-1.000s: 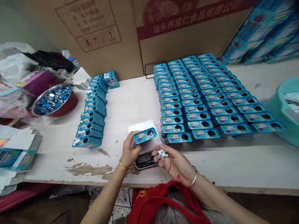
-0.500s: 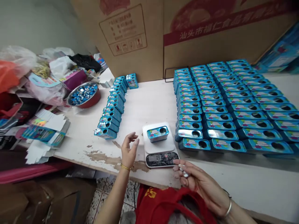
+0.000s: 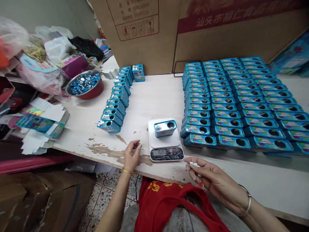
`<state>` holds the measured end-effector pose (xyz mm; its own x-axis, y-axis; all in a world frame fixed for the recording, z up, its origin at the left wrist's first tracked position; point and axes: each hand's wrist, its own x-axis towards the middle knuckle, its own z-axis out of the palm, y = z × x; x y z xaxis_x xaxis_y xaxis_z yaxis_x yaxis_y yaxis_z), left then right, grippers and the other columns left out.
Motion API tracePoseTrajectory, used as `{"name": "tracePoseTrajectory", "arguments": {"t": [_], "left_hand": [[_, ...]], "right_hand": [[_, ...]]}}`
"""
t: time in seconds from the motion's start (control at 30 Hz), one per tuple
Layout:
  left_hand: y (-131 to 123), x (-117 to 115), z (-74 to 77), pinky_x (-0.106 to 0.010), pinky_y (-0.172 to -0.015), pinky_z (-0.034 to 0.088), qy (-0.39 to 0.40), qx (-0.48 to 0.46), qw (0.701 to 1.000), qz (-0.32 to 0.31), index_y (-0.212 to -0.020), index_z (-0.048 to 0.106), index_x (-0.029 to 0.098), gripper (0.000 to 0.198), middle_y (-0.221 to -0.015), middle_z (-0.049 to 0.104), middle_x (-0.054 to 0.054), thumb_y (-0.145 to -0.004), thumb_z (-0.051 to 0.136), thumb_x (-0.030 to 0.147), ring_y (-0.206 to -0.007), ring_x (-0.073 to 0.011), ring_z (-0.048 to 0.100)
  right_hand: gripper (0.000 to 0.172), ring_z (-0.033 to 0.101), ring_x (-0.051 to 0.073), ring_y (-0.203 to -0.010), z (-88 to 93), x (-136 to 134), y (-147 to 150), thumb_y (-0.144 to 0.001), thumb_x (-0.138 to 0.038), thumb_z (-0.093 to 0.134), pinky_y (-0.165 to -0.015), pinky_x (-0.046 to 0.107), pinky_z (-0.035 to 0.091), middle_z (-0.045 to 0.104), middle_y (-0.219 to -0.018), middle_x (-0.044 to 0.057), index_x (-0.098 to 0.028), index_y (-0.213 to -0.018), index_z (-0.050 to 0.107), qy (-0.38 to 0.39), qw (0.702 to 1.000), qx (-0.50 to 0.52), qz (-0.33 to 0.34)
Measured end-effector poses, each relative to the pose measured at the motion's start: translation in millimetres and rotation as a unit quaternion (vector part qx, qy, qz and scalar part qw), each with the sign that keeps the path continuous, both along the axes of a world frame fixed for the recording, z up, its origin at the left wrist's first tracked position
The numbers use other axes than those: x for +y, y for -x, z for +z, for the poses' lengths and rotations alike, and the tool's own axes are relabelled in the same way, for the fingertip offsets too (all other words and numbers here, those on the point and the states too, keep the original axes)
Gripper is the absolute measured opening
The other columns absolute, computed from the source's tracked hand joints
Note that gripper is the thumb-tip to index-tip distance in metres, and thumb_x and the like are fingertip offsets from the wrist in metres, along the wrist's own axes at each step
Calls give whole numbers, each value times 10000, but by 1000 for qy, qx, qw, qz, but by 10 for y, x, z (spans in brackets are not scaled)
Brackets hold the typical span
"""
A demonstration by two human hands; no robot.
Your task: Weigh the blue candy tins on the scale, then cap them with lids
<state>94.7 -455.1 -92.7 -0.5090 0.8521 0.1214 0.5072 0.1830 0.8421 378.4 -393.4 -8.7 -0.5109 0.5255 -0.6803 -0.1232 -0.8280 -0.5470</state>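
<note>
A blue candy tin with a round dark hole in its lid stands on a white kitchen scale. Lit digits show on the scale's black display panel. My left hand rests by the table's front edge, left of the scale, its fingers loosely bent and apart with nothing in them. Several small white candies are pinched in the fingers of my right hand, just right of the scale's lower corner.
Rows of blue tins fill the right side of the table. A shorter row of tins, some with white candies on top, stands left. Farther left are a metal bowl of wrapped candies and flat cartons. Large cardboard boxes rise behind.
The view has shifted a little, and the table appears higher. The scale's displayed digits have changed. My left hand has come slightly lower beside the scale; my right hand still holds the white candies.
</note>
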Motion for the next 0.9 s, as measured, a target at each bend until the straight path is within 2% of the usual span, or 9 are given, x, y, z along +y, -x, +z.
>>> {"name": "tracePoseTrajectory", "arguments": {"t": [0.17,0.33,0.4,0.53,0.6,0.67,0.77,0.83,0.9], "left_hand": [[8,20,-17,-286,-769,498,-8,22,1000,-11,-1012,615,179,236,-858,649,-37,-844,560,335,-809,-142,609],[15,27,-48,-287,-757,494,-18,38,999,-14,-1017,600,175,225,-863,633,-37,-858,539,321,-810,-142,595],[19,29,-55,-287,-753,494,-22,45,999,-15,-1015,597,177,217,-866,631,-36,-860,537,317,-811,-143,595],[23,30,-66,-287,-747,496,-29,51,998,-15,-1010,597,176,211,-879,633,-41,-863,532,313,-820,-148,602],[22,30,-70,-289,-749,497,-32,52,998,-15,-1007,597,175,210,-883,633,-43,-865,529,314,-822,-150,602],[21,33,-74,-292,-748,499,-32,54,998,-13,-1003,598,174,209,-882,630,-44,-866,526,315,-820,-150,599],[17,44,-74,-286,-738,496,-30,59,998,-13,-1001,599,173,206,-869,623,-41,-868,523,311,-814,-147,591],[14,49,-71,-278,-732,492,-29,62,998,-14,-1001,599,173,199,-858,618,-37,-871,520,301,-810,-143,586],[7,51,-67,-272,-731,487,-29,62,998,-17,-1004,599,175,192,-853,613,-35,-873,517,291,-808,-139,583]], "right_hand": [[332,392,74,-497,220,337,164,-686,-375,753,-420,179,289,525,-588,-14,-174,-935,666,-116,992,-36,46],[368,282,63,-414,483,829,483,-671,-416,735,-388,194,177,386,-437,-81,-172,-934,649,-266,956,-63,110],[293,272,63,-403,525,997,608,-678,-378,724,-387,200,165,377,-427,-82,-171,-878,666,-336,927,-95,137],[87,362,74,-446,475,1199,762,-660,-201,706,-431,213,239,486,-502,-48,-187,-746,702,-475,840,-188,183],[132,382,80,-454,435,1236,789,-654,-147,692,-452,223,265,512,-527,-47,-202,-773,712,-503,814,-207,203],[169,378,80,-451,421,1250,797,-664,-133,678,-464,231,277,512,-534,-52,-210,-811,711,-514,802,-212,219],[177,381,83,-473,463,1255,798,-685,-148,671,-477,230,288,501,-543,-53,-201,-852,696,-503,808,-207,227],[167,379,83,-489,515,1254,783,-708,-197,677,-471,225,291,495,-554,-47,-185,-874,679,-452,844,-185,223],[164,374,77,-496,564,1247,740,-734,-276,681,-460,217,301,490,-575,-40,-176,-862,659,-371,898,-144,190]]}}
